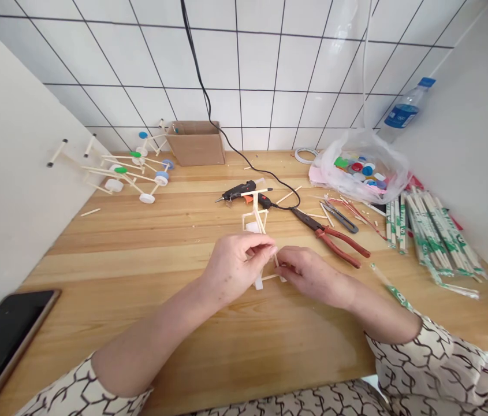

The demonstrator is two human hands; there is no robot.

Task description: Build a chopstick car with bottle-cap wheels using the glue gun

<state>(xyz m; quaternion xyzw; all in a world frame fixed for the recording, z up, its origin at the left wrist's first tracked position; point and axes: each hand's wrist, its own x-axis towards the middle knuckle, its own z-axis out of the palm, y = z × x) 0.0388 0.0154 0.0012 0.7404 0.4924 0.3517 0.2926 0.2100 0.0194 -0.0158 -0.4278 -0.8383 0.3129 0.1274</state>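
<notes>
In front of me on the table stands a small model tricycle point(262, 222) made of pale wooden sticks, with white bottle caps as wheels. My left hand point(237, 266) is closed in a pinch at the model's near part, thumb and forefinger together by a stick. My right hand point(313, 274) pinches a short wooden stick point(276, 261) on the model's right side. A white cap wheel point(259, 283) shows below the fingers. Part of the frame is hidden behind both hands. Just beyond lies a black glue gun point(241, 189) with an orange trigger.
Finished stick models point(133, 173) stand at the left, by a cardboard box point(196, 144). To the right lie red-handled pliers point(334, 237), thread snips point(341, 218), a plastic bag point(362, 167) of bottle caps and wrapped chopsticks point(438, 231). A black cord point(244, 155) crosses the back. A phone point(10, 341) lies front left.
</notes>
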